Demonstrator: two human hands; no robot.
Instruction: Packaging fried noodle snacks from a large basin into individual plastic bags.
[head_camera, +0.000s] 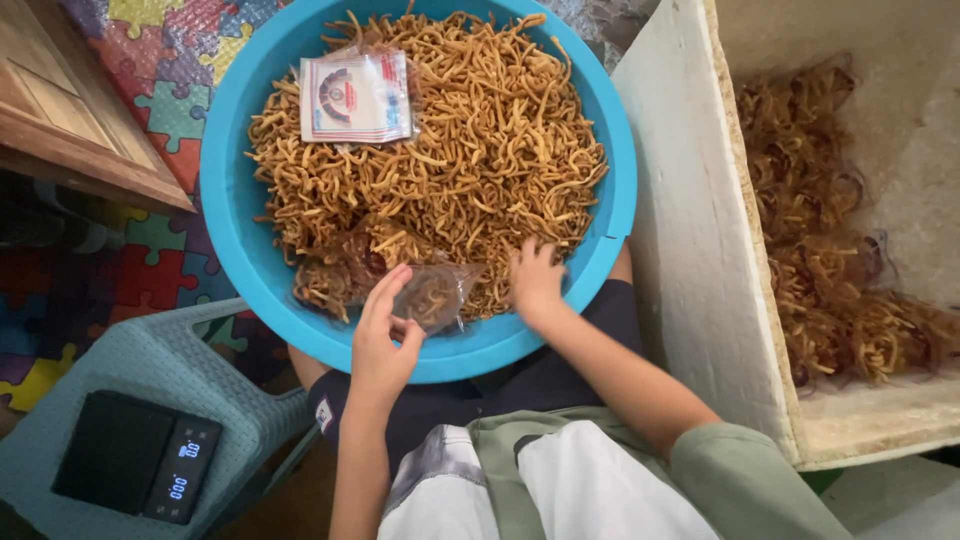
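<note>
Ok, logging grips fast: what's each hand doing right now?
Left hand: pinching the clear plastic bag.
Right hand: fingers in the fried snack sticks; grip cannot be told.

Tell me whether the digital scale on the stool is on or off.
On: the black digital scale shows lit blue digits on its display, and nothing rests on it.

Basin top cut off; right hand fingertips buried in snacks.

A basin of fried sticks rests on the lap. A foam box stands right of it, a scale on a stool left.
</note>
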